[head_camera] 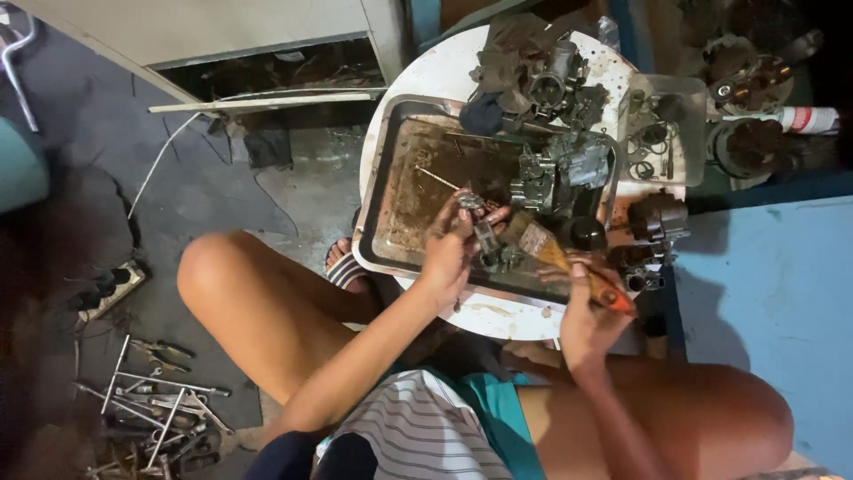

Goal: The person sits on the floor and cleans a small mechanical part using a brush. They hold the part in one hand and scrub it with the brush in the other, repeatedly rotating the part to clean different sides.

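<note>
Small grimy metal part (484,233), held upright over the tray; orange-handled paintbrush (569,262), tilted, bristles against the part.

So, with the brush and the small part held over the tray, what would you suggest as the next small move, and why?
Probably bring the brush bristles onto the small part. The left hand holds that grimy metal part over the tray, and the right hand grips the brush by its orange handle, bristles just beside the part; whether they touch is unclear.
</note>
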